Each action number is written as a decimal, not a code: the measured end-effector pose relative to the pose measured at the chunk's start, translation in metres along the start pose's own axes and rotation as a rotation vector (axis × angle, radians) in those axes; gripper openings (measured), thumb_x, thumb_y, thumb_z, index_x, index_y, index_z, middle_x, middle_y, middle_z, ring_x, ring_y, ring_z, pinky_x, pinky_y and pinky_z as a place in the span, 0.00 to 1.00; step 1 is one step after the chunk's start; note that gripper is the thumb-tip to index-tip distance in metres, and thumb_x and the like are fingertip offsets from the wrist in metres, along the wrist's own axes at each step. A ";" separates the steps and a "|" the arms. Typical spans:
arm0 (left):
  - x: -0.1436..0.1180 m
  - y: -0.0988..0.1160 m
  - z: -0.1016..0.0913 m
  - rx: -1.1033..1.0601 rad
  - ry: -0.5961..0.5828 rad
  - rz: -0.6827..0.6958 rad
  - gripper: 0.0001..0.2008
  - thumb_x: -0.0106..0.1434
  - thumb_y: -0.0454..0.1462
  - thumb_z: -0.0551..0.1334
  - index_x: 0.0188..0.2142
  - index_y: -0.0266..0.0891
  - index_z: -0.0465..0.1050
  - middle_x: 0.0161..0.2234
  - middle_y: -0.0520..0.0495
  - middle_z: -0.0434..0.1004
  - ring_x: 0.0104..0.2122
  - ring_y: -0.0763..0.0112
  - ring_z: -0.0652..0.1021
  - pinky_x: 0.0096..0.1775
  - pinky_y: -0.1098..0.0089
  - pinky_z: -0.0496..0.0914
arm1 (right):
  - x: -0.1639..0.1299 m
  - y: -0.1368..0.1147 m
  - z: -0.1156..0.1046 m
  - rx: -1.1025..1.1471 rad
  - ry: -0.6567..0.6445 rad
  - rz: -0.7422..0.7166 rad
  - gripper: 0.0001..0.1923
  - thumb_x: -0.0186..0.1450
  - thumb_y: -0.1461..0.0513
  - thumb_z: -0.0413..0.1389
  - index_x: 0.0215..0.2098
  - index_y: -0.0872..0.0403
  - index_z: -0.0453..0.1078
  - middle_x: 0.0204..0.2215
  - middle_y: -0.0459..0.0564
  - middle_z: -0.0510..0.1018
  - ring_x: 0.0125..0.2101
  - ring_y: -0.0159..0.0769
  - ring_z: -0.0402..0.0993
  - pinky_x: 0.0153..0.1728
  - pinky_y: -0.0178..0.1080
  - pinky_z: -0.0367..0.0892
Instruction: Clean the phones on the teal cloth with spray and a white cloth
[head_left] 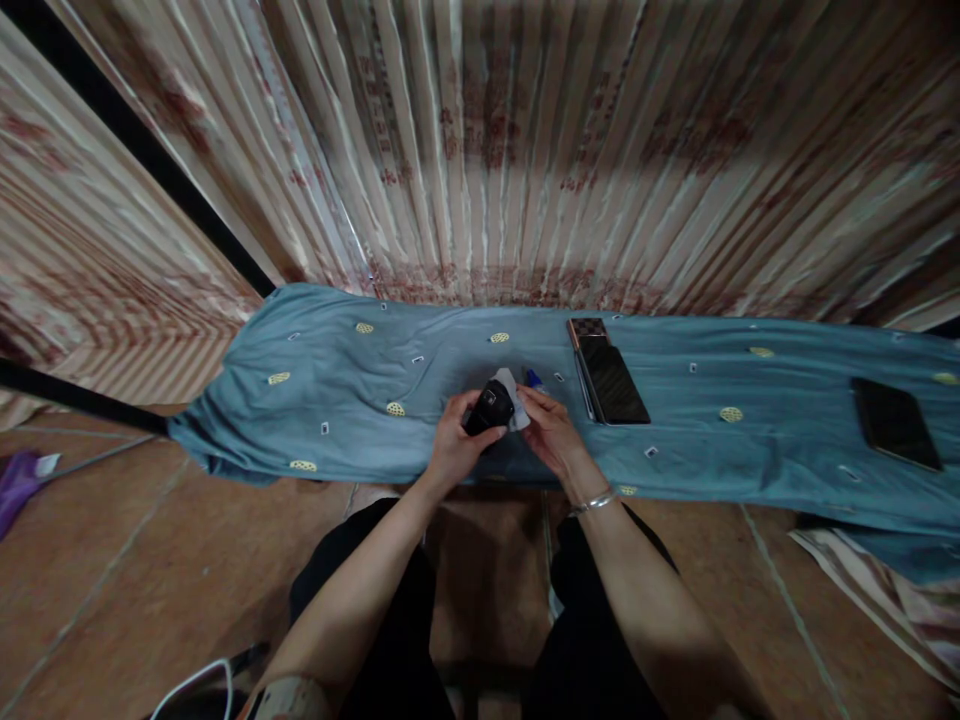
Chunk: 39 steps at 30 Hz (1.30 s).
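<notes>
Above the cloth-covered surface, my left hand (459,440) is wrapped round a small black device (491,407) that looks like a camera, its thumb along the near side. My right hand (547,425) pinches a pale grey wiping cloth (519,412), which lies against the far and right sides of the device. A silver bracelet (594,503) circles the right wrist. Just beyond the right fingers is a small blue-tipped item (534,379), partly hidden, so its kind does not show.
A blue patterned cloth (420,340) covers the long narrow surface. Dark phones or flat devices (611,380) lie stacked to the right, with another dark flat device (896,422) farther right. A pleated curtain (480,150) hangs behind. Black poles (135,130) stand at left.
</notes>
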<state>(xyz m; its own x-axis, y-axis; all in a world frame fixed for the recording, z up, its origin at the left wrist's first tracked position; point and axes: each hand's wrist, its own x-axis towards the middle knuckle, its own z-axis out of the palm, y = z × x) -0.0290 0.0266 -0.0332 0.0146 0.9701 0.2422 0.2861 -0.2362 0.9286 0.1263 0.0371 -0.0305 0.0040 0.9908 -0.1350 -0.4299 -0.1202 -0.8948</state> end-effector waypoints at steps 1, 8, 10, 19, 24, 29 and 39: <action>0.000 -0.001 0.002 -0.034 0.006 -0.027 0.23 0.47 0.37 0.71 0.44 0.38 0.73 0.42 0.45 0.75 0.43 0.63 0.74 0.49 0.60 0.68 | -0.001 0.001 0.002 0.007 0.008 -0.016 0.17 0.49 0.51 0.68 0.36 0.47 0.80 0.36 0.46 0.84 0.37 0.39 0.78 0.42 0.42 0.72; 0.002 0.003 0.009 -0.248 0.027 -0.193 0.21 0.43 0.39 0.73 0.38 0.38 0.74 0.37 0.47 0.78 0.38 0.66 0.75 0.46 0.62 0.69 | -0.005 0.003 0.015 -0.113 0.056 -0.151 0.17 0.52 0.49 0.66 0.37 0.44 0.80 0.36 0.43 0.84 0.40 0.40 0.77 0.49 0.45 0.69; 0.001 0.007 0.008 -0.321 0.016 -0.230 0.19 0.44 0.40 0.73 0.36 0.38 0.75 0.35 0.48 0.79 0.37 0.67 0.76 0.45 0.63 0.69 | -0.006 0.002 0.016 -0.162 0.046 -0.176 0.16 0.53 0.49 0.65 0.38 0.44 0.80 0.37 0.43 0.83 0.41 0.41 0.77 0.49 0.45 0.68; 0.003 0.010 0.008 -0.501 0.078 -0.363 0.20 0.41 0.41 0.74 0.34 0.37 0.76 0.32 0.50 0.79 0.34 0.69 0.77 0.45 0.65 0.69 | -0.009 0.000 0.018 -0.267 0.012 -0.186 0.16 0.54 0.51 0.65 0.40 0.44 0.79 0.36 0.43 0.83 0.39 0.40 0.77 0.45 0.43 0.70; 0.005 0.015 0.007 -0.623 0.078 -0.405 0.20 0.41 0.41 0.75 0.34 0.37 0.77 0.33 0.49 0.80 0.35 0.69 0.77 0.45 0.66 0.69 | -0.012 0.001 0.019 -0.284 -0.021 -0.195 0.15 0.55 0.52 0.64 0.40 0.44 0.79 0.38 0.43 0.83 0.40 0.40 0.77 0.45 0.42 0.71; 0.007 0.016 0.005 -0.731 0.084 -0.477 0.22 0.40 0.43 0.75 0.34 0.35 0.77 0.32 0.49 0.80 0.32 0.72 0.77 0.40 0.68 0.69 | -0.014 0.004 0.018 -0.291 -0.067 -0.200 0.16 0.56 0.52 0.63 0.42 0.46 0.78 0.38 0.45 0.82 0.40 0.40 0.77 0.45 0.41 0.71; 0.017 0.018 -0.001 -0.789 0.173 -0.482 0.24 0.37 0.44 0.76 0.33 0.36 0.75 0.30 0.52 0.78 0.30 0.74 0.76 0.37 0.70 0.68 | -0.024 0.007 0.019 -0.401 -0.127 -0.306 0.15 0.59 0.57 0.61 0.44 0.46 0.78 0.44 0.45 0.80 0.43 0.39 0.76 0.47 0.41 0.70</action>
<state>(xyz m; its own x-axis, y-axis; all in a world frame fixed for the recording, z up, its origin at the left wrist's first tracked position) -0.0250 0.0387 -0.0121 -0.0965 0.9663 -0.2385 -0.5089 0.1580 0.8462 0.1056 0.0139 -0.0251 -0.0453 0.9809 0.1889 -0.0467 0.1868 -0.9813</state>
